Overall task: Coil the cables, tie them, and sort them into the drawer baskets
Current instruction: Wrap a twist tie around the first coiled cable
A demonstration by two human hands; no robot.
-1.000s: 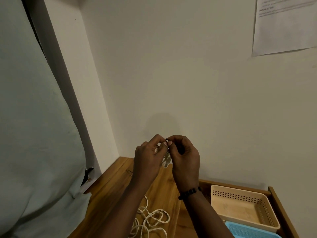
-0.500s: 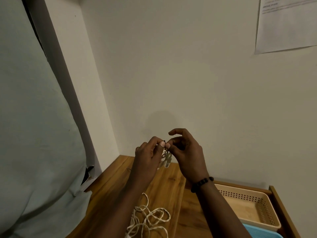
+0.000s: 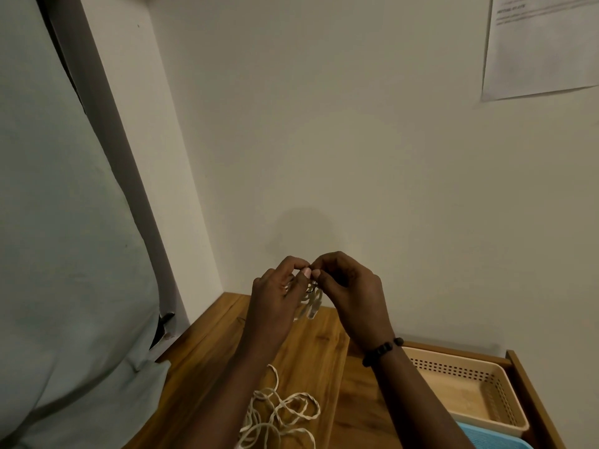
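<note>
My left hand (image 3: 278, 293) and my right hand (image 3: 348, 286) are raised above the wooden tabletop (image 3: 207, 367), fingertips meeting. Between them hangs a small coiled white cable (image 3: 311, 303). A thin dark tie (image 3: 310, 289) loops around the coil's top, and both hands pinch it there with thumb and forefinger. A loose tangle of white twisted cable (image 3: 278, 413) lies on the wood below my forearms. The open drawer at the right holds a beige perforated basket (image 3: 486, 374) with nothing visible inside, and a blue basket (image 3: 483, 439) in front of it.
A pale wall stands close behind the table, with a printed paper sheet (image 3: 541, 50) taped at the upper right. A light green curtain or cloth (image 3: 64, 222) fills the left side. The drawer's wooden side rail (image 3: 531, 396) runs along the right.
My right hand's fingers, spread half a second ago, have curled back in, so both hands pinch at the coil's top again. The view has shifted slightly.
</note>
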